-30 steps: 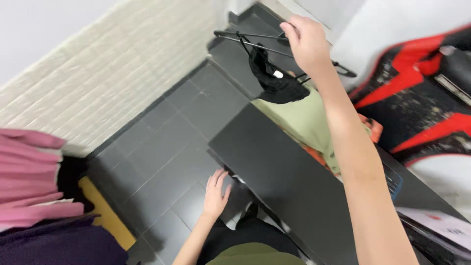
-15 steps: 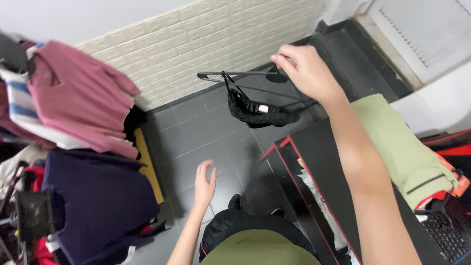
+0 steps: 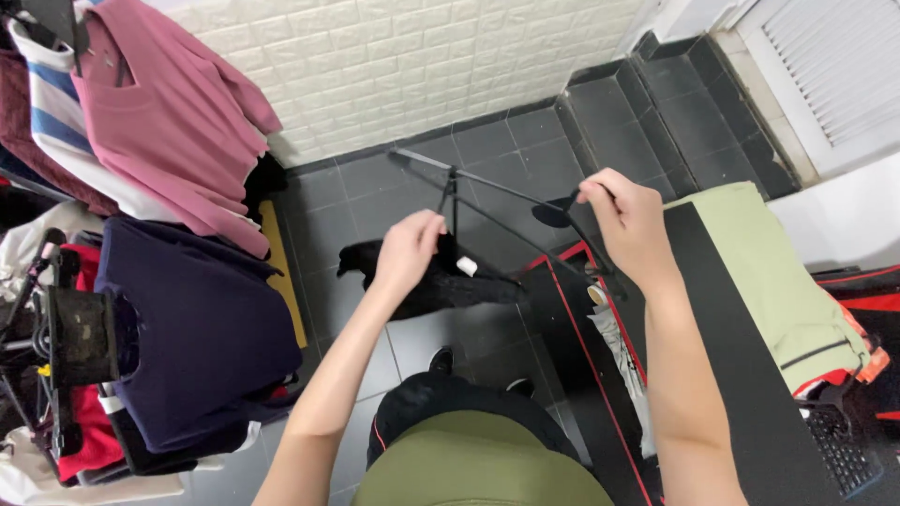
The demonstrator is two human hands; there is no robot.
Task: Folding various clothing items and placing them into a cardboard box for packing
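Clothes crowd the left of the frame: a pink sweater (image 3: 173,112) at upper left, a navy top (image 3: 192,328) below it. A black surface (image 3: 741,403) carrying a pale green garment (image 3: 778,281) fills the lower right. At centre, a thin black hanger (image 3: 497,192) bears a small black garment (image 3: 436,281). The right hand (image 3: 628,220) pinches the hanger's hook; the left hand (image 3: 408,253) grips the garment.

Right hand (image 3: 626,223) gripping black hanger (image 3: 487,192), left hand (image 3: 408,251) on black garment (image 3: 441,281), pink sweater (image 3: 164,112) hanging nearby
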